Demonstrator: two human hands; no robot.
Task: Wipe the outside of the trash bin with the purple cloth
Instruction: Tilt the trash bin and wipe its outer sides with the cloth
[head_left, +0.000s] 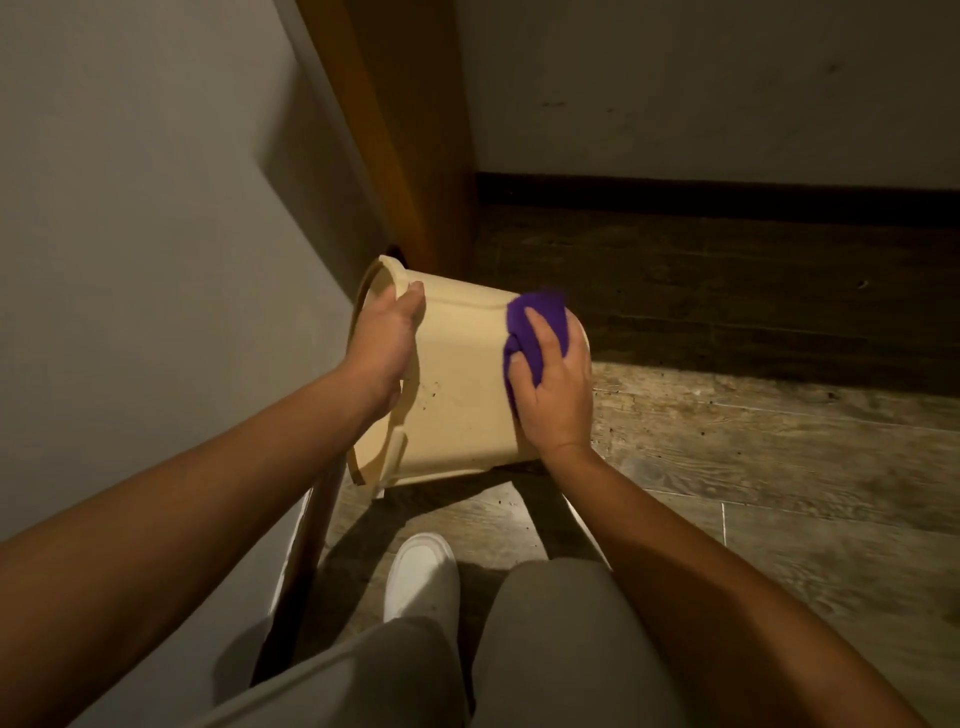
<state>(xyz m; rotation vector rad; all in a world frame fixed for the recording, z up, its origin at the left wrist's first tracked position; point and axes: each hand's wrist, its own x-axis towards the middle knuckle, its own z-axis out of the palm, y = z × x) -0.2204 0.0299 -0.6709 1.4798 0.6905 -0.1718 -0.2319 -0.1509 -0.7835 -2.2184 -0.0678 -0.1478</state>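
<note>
Steadying the tipped bin (457, 384) by its left rim, your left hand (384, 338) grips; your right hand (553, 384) presses the cloth (535, 317)—sweep leftward over the specks.

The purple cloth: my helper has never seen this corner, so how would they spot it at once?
Start at the cream trash bin, tipped on its side over the wooden floor. At its bottom end, away from the rim, the right hand presses the purple cloth against it. It is the only vivid colour here.
</note>
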